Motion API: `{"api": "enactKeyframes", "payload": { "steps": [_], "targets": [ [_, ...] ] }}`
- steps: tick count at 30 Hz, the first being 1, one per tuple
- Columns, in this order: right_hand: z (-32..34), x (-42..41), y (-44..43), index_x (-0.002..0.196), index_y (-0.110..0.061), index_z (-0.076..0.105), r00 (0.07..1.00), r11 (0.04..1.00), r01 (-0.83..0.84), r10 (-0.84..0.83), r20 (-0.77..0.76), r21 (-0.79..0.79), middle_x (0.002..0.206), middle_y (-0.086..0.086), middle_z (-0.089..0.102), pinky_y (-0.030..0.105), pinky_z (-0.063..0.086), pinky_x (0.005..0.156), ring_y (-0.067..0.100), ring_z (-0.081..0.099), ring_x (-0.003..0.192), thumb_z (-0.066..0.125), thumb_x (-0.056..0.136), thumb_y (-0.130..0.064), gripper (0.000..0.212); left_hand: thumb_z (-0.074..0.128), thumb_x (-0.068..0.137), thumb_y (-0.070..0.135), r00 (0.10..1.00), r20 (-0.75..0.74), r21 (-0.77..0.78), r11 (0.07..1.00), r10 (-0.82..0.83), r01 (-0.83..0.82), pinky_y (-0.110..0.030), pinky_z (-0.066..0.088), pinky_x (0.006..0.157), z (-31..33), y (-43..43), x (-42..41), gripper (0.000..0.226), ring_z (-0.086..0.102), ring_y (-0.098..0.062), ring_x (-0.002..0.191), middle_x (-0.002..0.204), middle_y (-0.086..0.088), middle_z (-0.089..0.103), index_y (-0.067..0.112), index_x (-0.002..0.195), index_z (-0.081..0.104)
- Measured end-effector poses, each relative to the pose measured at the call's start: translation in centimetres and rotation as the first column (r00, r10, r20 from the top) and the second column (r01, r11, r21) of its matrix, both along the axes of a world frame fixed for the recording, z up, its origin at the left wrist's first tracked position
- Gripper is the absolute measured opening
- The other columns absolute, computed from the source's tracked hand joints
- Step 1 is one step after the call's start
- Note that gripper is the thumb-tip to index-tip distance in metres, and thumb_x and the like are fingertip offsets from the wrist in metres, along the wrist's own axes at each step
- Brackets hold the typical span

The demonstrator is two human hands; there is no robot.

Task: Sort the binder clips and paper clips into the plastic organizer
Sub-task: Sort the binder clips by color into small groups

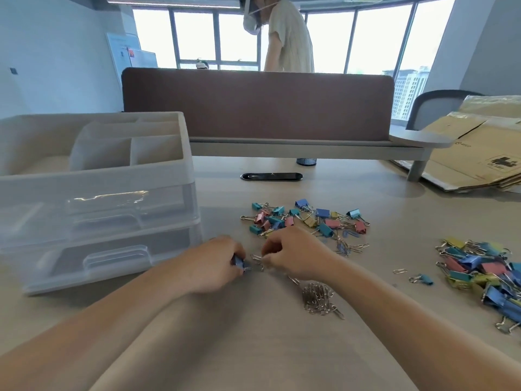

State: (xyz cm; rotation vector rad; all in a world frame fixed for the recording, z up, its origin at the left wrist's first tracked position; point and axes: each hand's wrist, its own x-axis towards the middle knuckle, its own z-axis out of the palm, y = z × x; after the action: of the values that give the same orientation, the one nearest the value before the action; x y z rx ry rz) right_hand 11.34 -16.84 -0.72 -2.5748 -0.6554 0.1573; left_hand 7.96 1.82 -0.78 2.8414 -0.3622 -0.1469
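Observation:
My left hand [218,261] grips a small blue binder clip [238,262] low over the table. My right hand [290,253] pinches silver paper clips [258,262] tangled with that clip, right beside the left hand. A mixed pile of small coloured binder clips [304,218] lies just beyond my hands. Silver paper clips sit in a heap [318,299] under my right wrist. Larger binder clips [485,275] are piled at the right. The translucent plastic organizer [93,198] stands at the left, both drawers closed, top compartments open.
A brown desk divider [256,105] closes the back of the table, a person standing behind it. Flattened cardboard [479,153] lies at the far right by a chair [434,108]. A stray blue clip [423,279] and one paper clip [400,270] lie between the piles.

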Motion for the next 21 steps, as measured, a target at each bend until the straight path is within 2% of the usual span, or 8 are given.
{"api": "enactKeyframes", "payload": {
  "steps": [3, 6, 8, 11, 13, 16, 18, 21],
  "targets": [
    [0.0, -0.2, 0.4, 0.094, -0.020, 0.071, 1.000, 0.997, 0.005, -0.003, -0.023, 0.071, 0.088, -0.006, 0.072, 0.023, 0.052, 0.073, 0.010, 0.065, 0.077, 0.057, 0.096, -0.028, 0.017, 0.055, 0.090, 0.028, 1.000, -0.011, 0.007, 1.000, -0.001, 0.001, -0.033, 0.049, 0.084, 0.2, 0.4, -0.4, 0.018, 0.058, -0.017, 0.091, 0.105, 0.000, 0.053, 0.022, 0.101, 0.068],
    [0.0, 0.7, 0.0, 0.093, -0.018, 0.069, 0.988, 0.990, 0.124, -0.129, 0.090, 0.061, 0.089, -0.004, 0.069, 0.021, 0.047, 0.069, 0.012, 0.063, 0.080, 0.052, 0.098, -0.020, 0.017, 0.053, 0.092, 0.023, 0.999, 0.035, -0.054, 0.998, 0.022, -0.020, -0.030, 0.047, 0.080, 0.2, 0.4, -0.1, 0.017, 0.057, -0.017, 0.092, 0.104, -0.001, 0.054, 0.017, 0.101, 0.065],
    [-0.1, 1.8, -0.6, 0.101, -0.020, 0.068, 0.966, 0.979, 0.201, -0.201, 0.161, 0.017, 0.096, -0.004, 0.067, 0.024, 0.048, 0.074, 0.011, 0.061, 0.084, 0.053, 0.097, -0.021, 0.015, 0.050, 0.094, 0.020, 0.997, 0.075, -0.083, 0.996, 0.036, -0.030, -0.027, 0.041, 0.077, 0.2, 0.3, 0.5, 0.017, 0.054, -0.016, 0.095, 0.105, 0.000, 0.054, 0.016, 0.106, 0.061],
    [-0.4, 3.3, -0.7, 0.110, -0.021, 0.064, 0.948, 0.968, 0.246, -0.230, 0.218, -0.048, 0.107, 0.000, 0.066, 0.032, 0.054, 0.081, 0.015, 0.061, 0.090, 0.058, 0.093, -0.022, 0.018, 0.048, 0.096, 0.020, 0.993, 0.105, -0.118, 0.992, 0.051, -0.038, -0.027, 0.043, 0.084, 0.3, -0.5, 1.8, 0.026, 0.053, -0.017, 0.103, 0.116, -0.002, 0.053, 0.016, 0.121, 0.056],
    [-0.2, 4.1, -0.2, 0.122, -0.022, 0.060, 0.950, 0.967, 0.230, -0.198, 0.241, -0.113, 0.118, 0.004, 0.059, 0.031, 0.053, 0.084, 0.019, 0.061, 0.096, 0.061, 0.092, -0.023, 0.030, 0.046, 0.096, 0.017, 0.990, 0.126, -0.118, 0.992, 0.057, -0.042, -0.030, 0.044, 0.086, 0.3, -1.1, 3.1, 0.034, 0.053, -0.020, 0.106, 0.120, -0.005, 0.052, 0.015, 0.129, 0.053],
    [-0.1, 5.2, 0.4, 0.135, -0.028, 0.053, 0.964, 0.961, 0.173, -0.120, 0.238, -0.217, 0.127, 0.006, 0.047, 0.030, 0.049, 0.084, 0.023, 0.059, 0.103, 0.062, 0.093, -0.023, 0.044, 0.048, 0.094, 0.010, 0.989, 0.148, -0.108, 0.994, 0.023, -0.007, -0.025, 0.036, 0.072, 0.0, -1.7, 5.2, 0.041, 0.049, -0.018, 0.092, 0.106, -0.002, 0.045, 0.018, 0.133, 0.051],
    [0.1, 5.9, 0.6, 0.134, -0.031, 0.055, 0.973, 0.946, 0.113, -0.044, 0.225, -0.303, 0.122, 0.004, 0.044, 0.032, 0.050, 0.085, 0.021, 0.058, 0.100, 0.061, 0.094, -0.025, 0.041, 0.055, 0.091, 0.009, 0.988, 0.154, -0.098, 0.995, 0.002, 0.014, -0.021, 0.032, 0.065, -0.4, -1.9, 6.4, 0.041, 0.043, -0.013, 0.083, 0.097, 0.002, 0.038, 0.021, 0.131, 0.054],
    [0.4, 6.4, 0.7, 0.127, -0.032, 0.063, 0.982, 0.934, 0.033, 0.035, 0.185, -0.356, 0.113, -0.001, 0.044, 0.034, 0.051, 0.084, 0.017, 0.055, 0.093, 0.062, 0.094, -0.031, 0.033, 0.060, 0.090, 0.010, 0.989, 0.148, -0.100, 0.995, 0.006, 0.009, -0.024, 0.033, 0.072, -0.8, -2.2, 7.4, 0.036, 0.048, -0.018, 0.092, 0.099, -0.001, 0.041, 0.019, 0.124, 0.059]
  ]
}}
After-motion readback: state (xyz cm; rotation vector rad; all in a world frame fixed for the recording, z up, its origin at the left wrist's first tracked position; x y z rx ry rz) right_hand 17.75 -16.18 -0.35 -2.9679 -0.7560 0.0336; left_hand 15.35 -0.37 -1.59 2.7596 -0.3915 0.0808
